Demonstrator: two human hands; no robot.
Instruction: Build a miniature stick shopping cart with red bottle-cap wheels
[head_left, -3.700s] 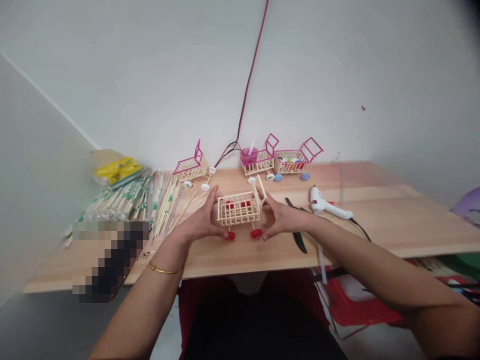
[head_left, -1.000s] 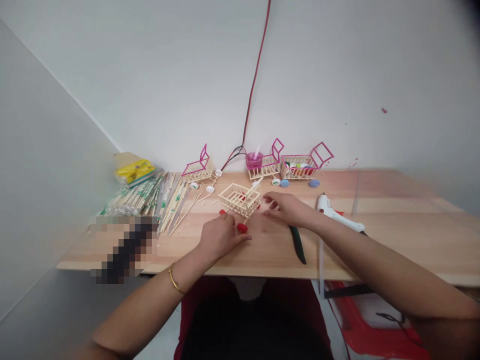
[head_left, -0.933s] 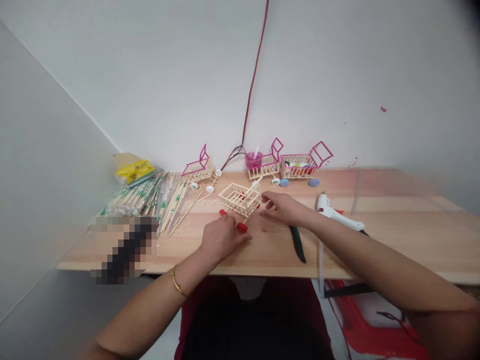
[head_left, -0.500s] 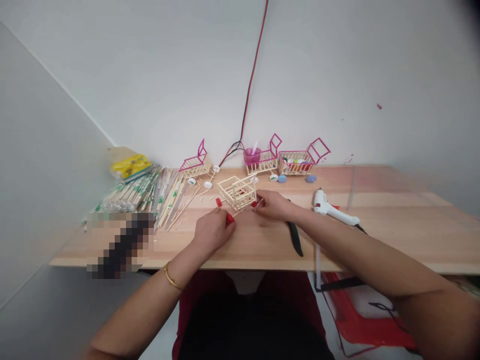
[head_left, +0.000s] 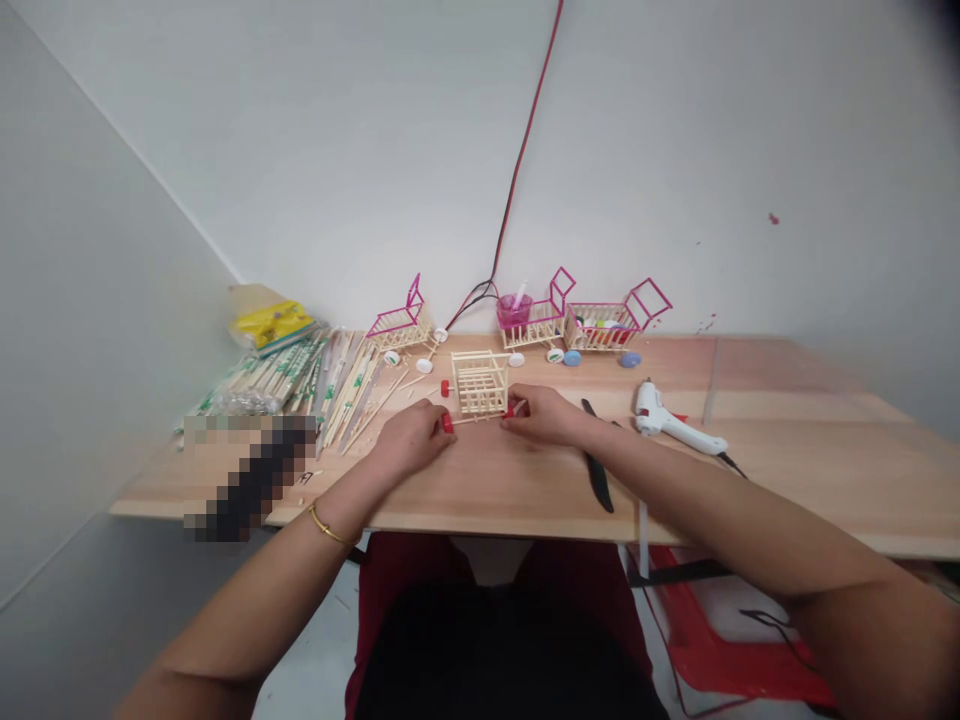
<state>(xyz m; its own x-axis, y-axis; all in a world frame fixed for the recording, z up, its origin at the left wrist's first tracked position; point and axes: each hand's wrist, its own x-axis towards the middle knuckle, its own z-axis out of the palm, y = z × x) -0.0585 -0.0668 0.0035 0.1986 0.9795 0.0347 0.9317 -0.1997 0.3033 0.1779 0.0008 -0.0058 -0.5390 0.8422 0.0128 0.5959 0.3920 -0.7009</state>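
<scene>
A small cart of pale wooden sticks (head_left: pixel 480 384) stands on the table with its front squared to me. Under it runs a thin stick axle (head_left: pixel 478 419) with a red cap wheel at each end. My left hand (head_left: pixel 414 436) is closed, fingertips on the near left red wheel (head_left: pixel 448 424). At the other end, my right hand (head_left: pixel 541 414) pinches the near right red wheel (head_left: pixel 510 411), which is partly hidden by the fingers. One more red wheel (head_left: pixel 445 388) shows at the cart's far left.
Three finished carts with magenta trim (head_left: pixel 397 322) line the wall, one beside a purple cup (head_left: pixel 515 310). Chopsticks (head_left: pixel 352 390) and a yellow bag (head_left: pixel 271 325) lie at left. To the right are a black-handled knife (head_left: pixel 598 475) and a white glue gun (head_left: pixel 675 425).
The cart has turned from an angled, tilted pose to sit square and level. My left hand has moved left and away from me with its wheel; my right hand stays at the right wheel.
</scene>
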